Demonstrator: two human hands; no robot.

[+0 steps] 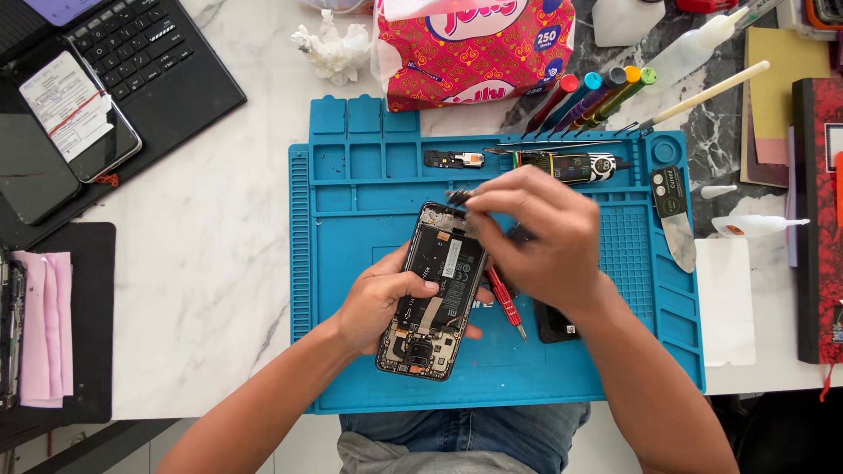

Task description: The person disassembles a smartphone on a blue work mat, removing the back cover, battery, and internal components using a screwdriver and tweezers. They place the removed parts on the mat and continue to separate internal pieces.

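Opened smartphone (435, 294), top-end component work under way.
We steady the phone, back cover off, on the blue repair mat (351, 369) with our left hand (382, 298) wrapped round its left edge; our right hand (536, 233) pinches a small dark part at the phone's top edge. We judge the next move needs fine, level fingertip control there. Red screwdriver (507, 303) lies just beside.

Bright, even daylight; soft shadows beneath the hands, mild glare on the white surface (219, 263), focus sharp throughout.
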